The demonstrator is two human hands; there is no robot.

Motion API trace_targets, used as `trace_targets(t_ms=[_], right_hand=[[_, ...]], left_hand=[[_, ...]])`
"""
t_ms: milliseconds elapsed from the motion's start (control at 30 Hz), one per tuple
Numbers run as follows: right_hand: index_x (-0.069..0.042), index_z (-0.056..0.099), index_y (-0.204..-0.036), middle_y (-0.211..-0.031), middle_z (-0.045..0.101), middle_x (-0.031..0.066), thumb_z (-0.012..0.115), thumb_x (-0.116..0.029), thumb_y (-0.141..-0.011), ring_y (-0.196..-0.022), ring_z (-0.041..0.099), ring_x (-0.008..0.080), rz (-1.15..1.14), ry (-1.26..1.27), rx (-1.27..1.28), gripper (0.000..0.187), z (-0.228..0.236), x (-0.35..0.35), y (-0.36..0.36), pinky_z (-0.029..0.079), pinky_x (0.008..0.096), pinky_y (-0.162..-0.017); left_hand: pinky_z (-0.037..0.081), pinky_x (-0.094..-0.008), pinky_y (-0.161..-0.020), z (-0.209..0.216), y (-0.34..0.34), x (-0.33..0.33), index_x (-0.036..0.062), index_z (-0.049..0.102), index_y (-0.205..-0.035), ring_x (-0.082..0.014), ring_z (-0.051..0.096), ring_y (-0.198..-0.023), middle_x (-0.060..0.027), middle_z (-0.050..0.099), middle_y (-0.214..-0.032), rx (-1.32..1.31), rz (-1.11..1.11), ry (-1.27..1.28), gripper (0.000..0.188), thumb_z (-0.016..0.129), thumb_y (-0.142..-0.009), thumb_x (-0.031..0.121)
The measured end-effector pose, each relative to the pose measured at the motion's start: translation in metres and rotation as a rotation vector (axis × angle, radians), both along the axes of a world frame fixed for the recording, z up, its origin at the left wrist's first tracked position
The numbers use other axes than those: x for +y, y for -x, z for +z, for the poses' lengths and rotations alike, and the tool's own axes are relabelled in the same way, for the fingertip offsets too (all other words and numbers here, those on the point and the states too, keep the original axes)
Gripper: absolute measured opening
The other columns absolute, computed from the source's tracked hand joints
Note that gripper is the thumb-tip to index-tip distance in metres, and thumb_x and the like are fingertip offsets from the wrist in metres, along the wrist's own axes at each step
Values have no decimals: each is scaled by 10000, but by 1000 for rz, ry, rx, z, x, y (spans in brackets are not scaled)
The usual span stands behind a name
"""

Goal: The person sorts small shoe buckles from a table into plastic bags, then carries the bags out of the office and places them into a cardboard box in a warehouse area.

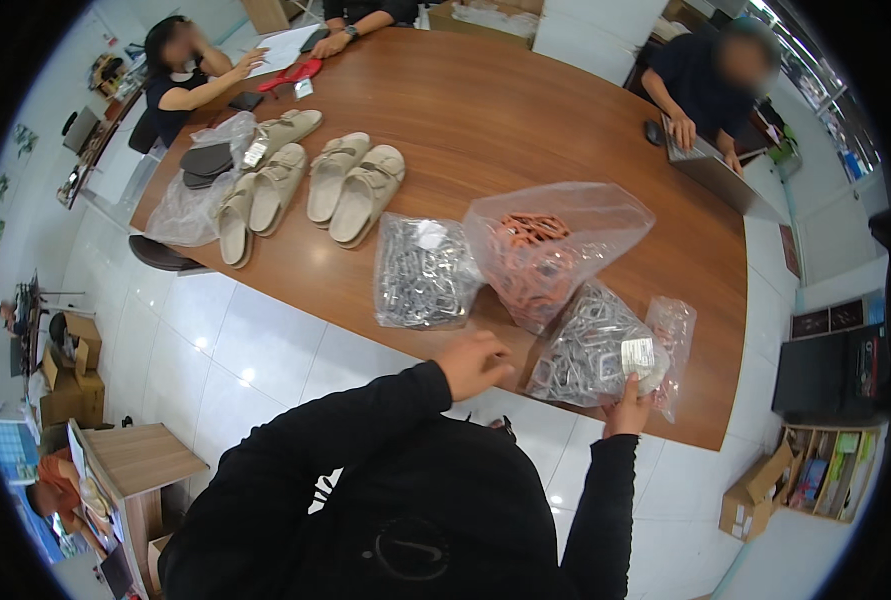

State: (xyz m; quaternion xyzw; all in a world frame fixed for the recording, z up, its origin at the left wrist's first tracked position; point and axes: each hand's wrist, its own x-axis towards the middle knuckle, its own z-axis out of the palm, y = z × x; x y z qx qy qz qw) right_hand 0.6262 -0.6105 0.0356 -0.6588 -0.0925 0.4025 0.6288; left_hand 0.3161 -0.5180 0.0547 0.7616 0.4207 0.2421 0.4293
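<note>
At the near right of the table, my right hand (626,410) is closed on the lower right corner of a clear plastic bag of silver metal buckles (580,355). A white label lies on that bag, just above my fingers. Empty, with its fingers loosely bent and apart, my left hand (473,365) hovers at the table's front edge. Ahead of it lies another clear bag of silver buckles (425,275). Between the two silver bags and farther back rests a larger clear bag of orange buckles (533,245). A small bag with pinkish contents (672,335) is partly hidden behind the held bag.
Beige two-strap sandals (370,195) stand on the left of the wooden table (525,110), beside dark soles (207,162) in plastic. One person works at a laptop (710,170) at the far right. Two others sit at the far left near papers (285,48) and a red strap piece (293,75).
</note>
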Motion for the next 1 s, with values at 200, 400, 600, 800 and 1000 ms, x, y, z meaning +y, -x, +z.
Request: trace_targets(t_ms=[200,400,600,800,1000], right_hand=[[-24,463,-1283,-1133,560,94,660,-161,-903,-904,562,168,-224,49,-864,449,37,-19,4,470,288,-796],[-7,636,-974,-959,624,112,614,-11,-861,-866,596,197,638,-190,-885,115,84,18,131,473,297,-782],[-5,640,-995,-926,634,118,647,-67,-864,-788,641,245,980,-330,-838,145,92,82,249,511,310,-710],[3,645,-999,-917,646,109,629,-74,-885,-768,649,200,946,-156,-728,138,74,74,270,510,297,-689],[3,659,-989,-887,655,101,625,-92,-894,-747,639,175,807,-40,-620,138,46,59,263,501,286,-675]], left_hand=[[455,-434,-878,1,92,86,47,644,-926,-343,570,-1004,-146,615,-1044,82,569,-527,212,718,-782,184],[416,-449,-946,3,88,142,55,671,-1003,-337,545,-1099,-161,597,-1153,374,628,-224,427,727,-785,418],[490,-451,-878,4,74,163,48,714,-937,-355,630,-1005,-178,682,-989,630,467,-127,308,696,-747,289],[509,-430,-896,-10,88,168,37,714,-903,-334,625,-1016,-195,635,-1091,550,288,-11,188,631,-803,173],[506,-417,-893,4,91,162,-21,697,-943,-370,608,-1039,-234,577,-1142,553,227,-100,361,715,-794,307]])
